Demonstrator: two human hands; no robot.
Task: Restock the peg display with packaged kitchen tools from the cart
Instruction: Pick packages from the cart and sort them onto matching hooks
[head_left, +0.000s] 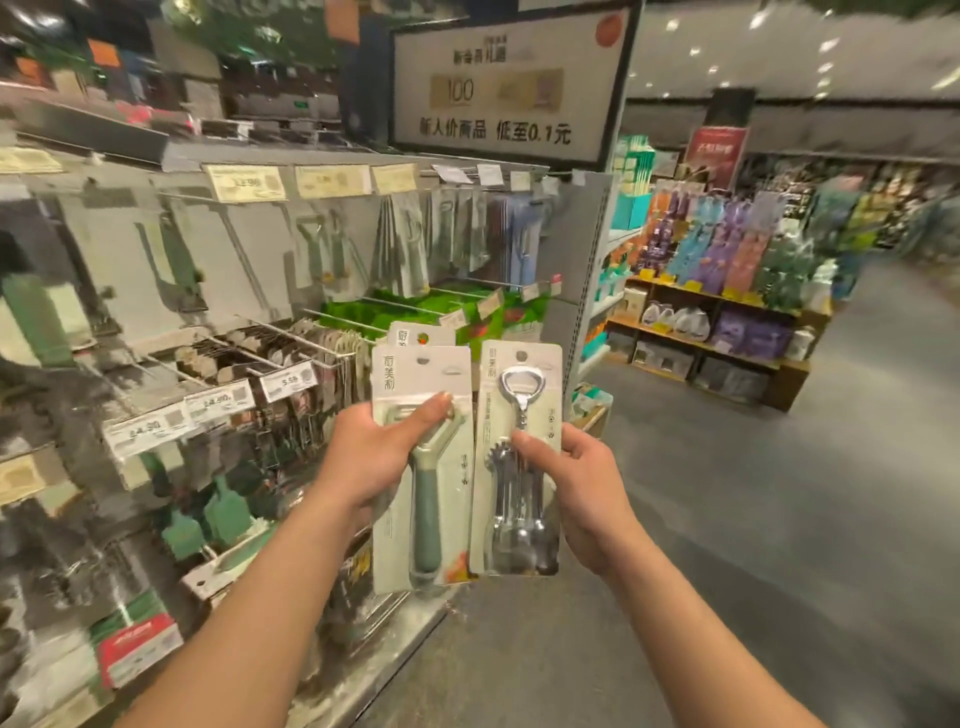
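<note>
My left hand (376, 449) grips a carded green peeler pack (423, 519), thumb across its front; at least one more pack (415, 335) sits behind it in the same hand. My right hand (576, 480) holds a carded metal corkscrew pack (519, 457) upright beside it. Both packs are raised in front of the peg display (270, 291), which fills the left half of the view with hanging kitchen tools on metal pegs and price tags along the peg ends. No cart is in view.
A hanging promotional sign (506, 83) is overhead. The display's end post (584, 270) stands just behind the packs. An open grey aisle floor (753, 519) runs to the right, with a wooden stand of boxed goods (727, 332) at the far side.
</note>
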